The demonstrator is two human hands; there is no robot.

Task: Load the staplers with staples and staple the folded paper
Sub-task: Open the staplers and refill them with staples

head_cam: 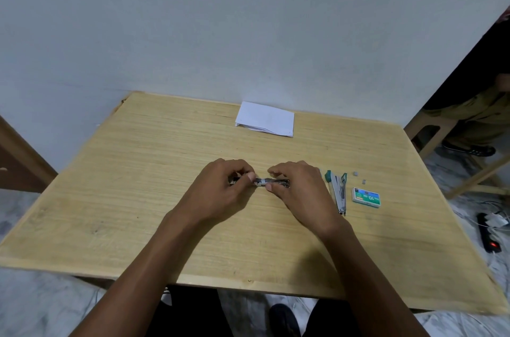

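The left hand (220, 184) and right hand (298, 187) pinch the stapler (271, 182) by its ends, likely steadying it for loading; staple box (366, 197) at three o'clock.

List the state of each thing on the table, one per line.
Held stapler: pinched by left hand and right hand; open or shut unclear.
Green stapler: lying hinged open, untouched.
Staple box: lying flat, untouched.
Folded paper: folded, lying untouched.
Loose staple strips: lying near the box.
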